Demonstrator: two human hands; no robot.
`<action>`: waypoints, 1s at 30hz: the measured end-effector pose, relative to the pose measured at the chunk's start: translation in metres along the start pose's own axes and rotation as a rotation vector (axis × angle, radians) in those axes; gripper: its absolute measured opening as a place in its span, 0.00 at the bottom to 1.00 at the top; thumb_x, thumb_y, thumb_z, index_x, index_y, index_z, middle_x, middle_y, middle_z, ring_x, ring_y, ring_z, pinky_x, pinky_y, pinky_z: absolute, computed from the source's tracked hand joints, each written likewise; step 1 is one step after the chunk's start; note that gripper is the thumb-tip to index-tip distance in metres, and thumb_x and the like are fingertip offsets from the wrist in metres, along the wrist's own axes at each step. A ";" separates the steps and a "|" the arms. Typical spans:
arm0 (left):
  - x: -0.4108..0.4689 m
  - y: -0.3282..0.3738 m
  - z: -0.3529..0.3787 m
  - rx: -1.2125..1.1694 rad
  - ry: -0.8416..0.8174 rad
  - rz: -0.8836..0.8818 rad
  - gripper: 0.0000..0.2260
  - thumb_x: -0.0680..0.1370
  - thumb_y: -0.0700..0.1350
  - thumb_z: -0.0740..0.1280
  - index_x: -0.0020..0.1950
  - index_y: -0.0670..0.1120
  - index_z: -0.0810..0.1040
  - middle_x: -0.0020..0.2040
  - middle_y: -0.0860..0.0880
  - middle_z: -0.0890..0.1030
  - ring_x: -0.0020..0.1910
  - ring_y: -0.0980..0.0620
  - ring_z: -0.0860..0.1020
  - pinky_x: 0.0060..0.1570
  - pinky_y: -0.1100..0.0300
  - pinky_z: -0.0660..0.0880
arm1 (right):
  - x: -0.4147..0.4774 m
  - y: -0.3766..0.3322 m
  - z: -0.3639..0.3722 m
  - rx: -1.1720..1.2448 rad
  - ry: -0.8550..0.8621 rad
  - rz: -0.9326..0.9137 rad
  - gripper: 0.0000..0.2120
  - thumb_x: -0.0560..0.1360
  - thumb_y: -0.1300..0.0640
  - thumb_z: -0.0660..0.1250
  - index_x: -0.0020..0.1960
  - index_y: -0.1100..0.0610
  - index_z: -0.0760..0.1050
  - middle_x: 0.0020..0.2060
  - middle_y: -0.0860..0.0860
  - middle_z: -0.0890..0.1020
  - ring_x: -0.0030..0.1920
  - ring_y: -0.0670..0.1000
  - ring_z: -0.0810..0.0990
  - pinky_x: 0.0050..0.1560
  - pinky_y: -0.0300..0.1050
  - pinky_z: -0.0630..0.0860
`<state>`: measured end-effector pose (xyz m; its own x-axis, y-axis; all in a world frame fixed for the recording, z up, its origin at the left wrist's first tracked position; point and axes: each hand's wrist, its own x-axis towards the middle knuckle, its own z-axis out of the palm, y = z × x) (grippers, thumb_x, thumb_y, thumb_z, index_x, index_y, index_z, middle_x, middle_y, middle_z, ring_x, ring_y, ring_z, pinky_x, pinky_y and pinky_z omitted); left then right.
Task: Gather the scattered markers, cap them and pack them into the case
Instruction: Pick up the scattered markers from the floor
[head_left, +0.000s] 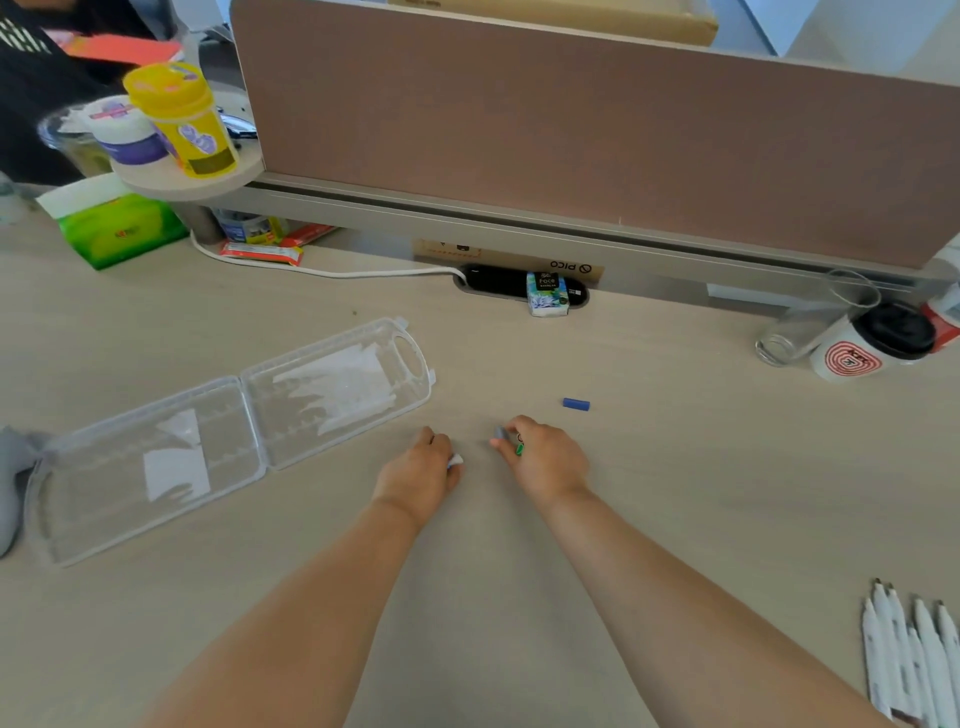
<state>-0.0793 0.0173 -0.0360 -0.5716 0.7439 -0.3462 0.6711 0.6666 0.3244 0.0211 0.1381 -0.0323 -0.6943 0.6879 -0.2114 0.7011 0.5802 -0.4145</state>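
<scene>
A clear plastic case (223, 441) lies open and flat on the desk at the left, with nothing in it. My left hand (421, 475) is curled just right of the case, and a small white piece shows at its fingertips. My right hand (545, 460) pinches a grey cap (500, 433); a green marker piece (519, 448) shows under its fingers. A loose blue cap (575, 404) lies on the desk beyond my right hand. Several white uncapped markers (914, 660) lie together at the lower right edge.
A desk divider (597, 119) closes off the back. A paper coffee cup (872, 343) and a glass lie at the right, a tissue pack (548, 293) by the cable port, a green tissue box (117, 228) and yellow wipes tub (182, 119) at the left.
</scene>
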 end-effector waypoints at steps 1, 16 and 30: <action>0.001 -0.002 -0.001 -0.005 0.011 -0.008 0.14 0.81 0.49 0.56 0.56 0.39 0.70 0.58 0.42 0.70 0.52 0.41 0.76 0.44 0.53 0.71 | 0.003 -0.001 0.001 -0.020 -0.012 -0.001 0.15 0.78 0.45 0.59 0.55 0.55 0.73 0.52 0.50 0.81 0.52 0.54 0.78 0.39 0.42 0.67; 0.021 0.012 -0.012 -0.122 0.082 0.035 0.11 0.81 0.44 0.53 0.62 0.45 0.67 0.60 0.47 0.73 0.52 0.43 0.75 0.43 0.57 0.67 | 0.018 0.016 0.000 -0.043 -0.066 0.097 0.14 0.80 0.54 0.53 0.58 0.62 0.70 0.51 0.59 0.80 0.52 0.59 0.78 0.45 0.47 0.71; 0.034 0.044 -0.016 -0.314 0.119 0.045 0.08 0.80 0.48 0.58 0.45 0.46 0.65 0.40 0.48 0.71 0.38 0.46 0.70 0.38 0.57 0.68 | 0.041 0.058 -0.034 -0.115 -0.055 0.126 0.19 0.80 0.60 0.51 0.70 0.51 0.63 0.61 0.55 0.74 0.57 0.58 0.76 0.49 0.44 0.70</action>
<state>-0.0767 0.0731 -0.0196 -0.6079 0.7611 -0.2263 0.5296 0.6010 0.5985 0.0385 0.2149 -0.0354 -0.6050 0.7354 -0.3052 0.7952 0.5386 -0.2786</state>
